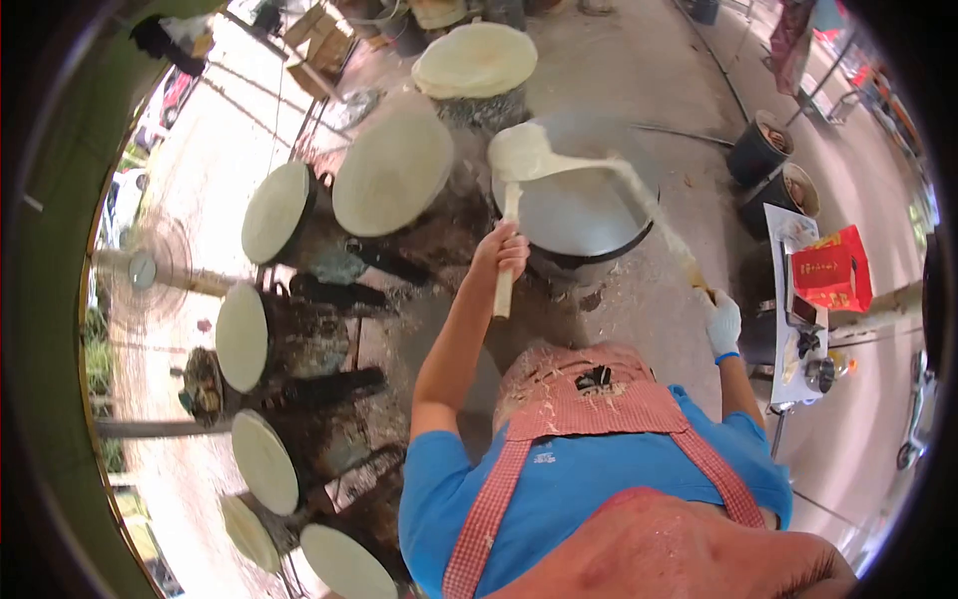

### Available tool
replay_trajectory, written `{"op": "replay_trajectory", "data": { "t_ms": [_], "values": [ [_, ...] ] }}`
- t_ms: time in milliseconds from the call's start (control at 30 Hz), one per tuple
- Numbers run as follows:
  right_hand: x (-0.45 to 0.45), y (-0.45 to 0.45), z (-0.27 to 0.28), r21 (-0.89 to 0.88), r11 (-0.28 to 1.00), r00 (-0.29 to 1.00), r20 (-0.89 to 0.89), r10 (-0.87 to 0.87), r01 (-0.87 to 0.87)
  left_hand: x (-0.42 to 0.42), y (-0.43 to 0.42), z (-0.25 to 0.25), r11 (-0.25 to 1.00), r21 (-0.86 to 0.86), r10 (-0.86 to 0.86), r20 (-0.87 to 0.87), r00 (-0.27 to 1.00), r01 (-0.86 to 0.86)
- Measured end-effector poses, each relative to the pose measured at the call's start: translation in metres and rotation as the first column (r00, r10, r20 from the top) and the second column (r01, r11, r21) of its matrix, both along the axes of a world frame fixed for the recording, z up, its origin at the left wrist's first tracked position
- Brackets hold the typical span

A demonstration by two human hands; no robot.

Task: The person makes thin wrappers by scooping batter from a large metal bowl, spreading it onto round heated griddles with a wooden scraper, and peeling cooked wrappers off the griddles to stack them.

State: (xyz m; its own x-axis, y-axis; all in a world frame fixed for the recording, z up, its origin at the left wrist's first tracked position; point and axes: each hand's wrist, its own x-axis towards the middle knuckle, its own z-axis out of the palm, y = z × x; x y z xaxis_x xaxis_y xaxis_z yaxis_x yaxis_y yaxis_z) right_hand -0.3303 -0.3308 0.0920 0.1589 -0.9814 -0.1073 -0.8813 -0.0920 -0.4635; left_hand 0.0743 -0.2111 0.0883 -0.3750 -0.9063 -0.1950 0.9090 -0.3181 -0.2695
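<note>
My left hand [501, 250], bare, is wrapped round the pale handle of a scoop-like tool [508, 205] above a round grey pan [584, 215]. Thick cream-coloured batter [521, 152] covers the tool's head, hiding its exact shape. A strand of it reaches right to a long batter-coated stick [654, 218]. My right hand [723, 324], in a white glove with a blue cuff, is closed on the stick's brownish lower end, away from the pan's right side.
Pale round lids or discs top several stoves, including one [394, 172] left of the pan. Two dark buckets [760, 145] stand at right. Beside them, a narrow table [773, 329] bears a red bag [831, 270] and small items. A fan [143, 268] is at far left.
</note>
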Motion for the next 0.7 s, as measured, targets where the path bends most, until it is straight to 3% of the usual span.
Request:
{"op": "replay_trajectory", "data": {
  "t_ms": [33,67,100,133,167,233,267,333,367,400,433,467,533,567,600,633,667,700],
  "values": [
    [0.009,-0.001,0.008,-0.014,0.999,0.999,0.015,-0.031,0.032,0.009,-0.032,0.001,0.986,-0.162,0.006,0.279,0.960,0.041],
    [0.022,0.002,0.017,-0.061,0.998,0.980,0.199,-0.021,0.034,0.011,-0.060,0.000,0.981,-0.176,-0.024,0.295,0.955,0.079],
    [0.035,0.007,0.021,-0.105,0.993,0.928,0.372,-0.006,0.048,0.003,-0.081,0.013,0.996,-0.088,0.052,0.718,0.694,0.016],
    [0.053,0.008,0.017,-0.240,0.971,0.864,0.486,0.131,-0.012,-0.004,-0.098,0.019,0.996,-0.057,0.074,0.964,0.257,-0.076],
    [0.069,0.006,0.005,-0.380,0.924,0.781,0.561,0.273,-0.050,-0.009,-0.113,0.012,0.998,-0.054,0.059,0.966,0.252,-0.028],
    [0.086,-0.006,-0.046,-0.346,0.920,0.957,0.151,0.249,-0.185,-0.017,-0.154,-0.014,0.999,-0.002,0.012,0.962,0.274,-0.037],
    [0.092,-0.008,-0.043,-0.351,0.923,0.966,0.139,0.219,-0.159,-0.011,-0.174,-0.042,1.000,-0.009,0.010,0.959,0.285,-0.005],
    [0.118,-0.005,-0.035,-0.143,0.980,0.967,-0.236,0.100,-0.136,0.007,-0.204,-0.098,0.994,-0.079,0.067,0.988,-0.141,-0.081],
    [0.116,-0.006,-0.031,-0.146,0.981,0.968,-0.236,0.090,-0.127,0.018,-0.202,-0.102,0.994,-0.083,0.072,0.987,-0.140,-0.071],
    [0.108,-0.008,-0.021,-0.069,0.998,0.998,0.067,-0.002,0.007,0.032,-0.195,-0.104,0.985,-0.171,0.115,0.781,-0.614,-0.032],
    [0.103,-0.009,-0.016,0.050,0.993,0.931,0.347,-0.115,0.104,0.039,-0.188,-0.103,0.974,-0.223,0.116,0.371,-0.921,0.033],
    [0.107,-0.007,-0.017,0.053,0.994,0.935,0.337,-0.109,0.097,0.043,-0.184,-0.101,0.975,-0.219,0.108,0.381,-0.918,0.023],
    [0.133,-0.004,-0.018,0.344,0.915,0.644,0.656,-0.394,0.209,0.039,-0.176,-0.069,0.998,-0.039,0.046,0.125,-0.991,0.041],
    [0.155,-0.005,-0.021,0.365,0.903,0.609,0.670,-0.424,0.227,0.036,-0.178,-0.060,0.999,-0.040,0.035,0.135,-0.990,0.030],
    [0.156,-0.012,-0.040,0.368,0.903,0.617,0.664,-0.422,0.221,0.034,-0.183,-0.052,0.994,-0.085,0.090,0.240,-0.967,0.071],
    [0.157,-0.023,-0.065,0.069,0.978,0.828,0.522,-0.204,0.197,0.037,-0.187,-0.042,0.985,-0.136,0.147,0.331,-0.932,0.107],
    [0.159,-0.033,-0.081,-0.215,0.973,0.956,0.291,-0.019,0.085,0.040,-0.189,-0.027,0.986,-0.128,0.139,0.317,-0.938,0.102],
    [0.153,-0.043,-0.083,-0.132,0.987,0.969,0.239,-0.061,0.095,0.042,-0.193,-0.011,0.951,-0.308,0.164,0.376,-0.912,0.044]
  ]
}}
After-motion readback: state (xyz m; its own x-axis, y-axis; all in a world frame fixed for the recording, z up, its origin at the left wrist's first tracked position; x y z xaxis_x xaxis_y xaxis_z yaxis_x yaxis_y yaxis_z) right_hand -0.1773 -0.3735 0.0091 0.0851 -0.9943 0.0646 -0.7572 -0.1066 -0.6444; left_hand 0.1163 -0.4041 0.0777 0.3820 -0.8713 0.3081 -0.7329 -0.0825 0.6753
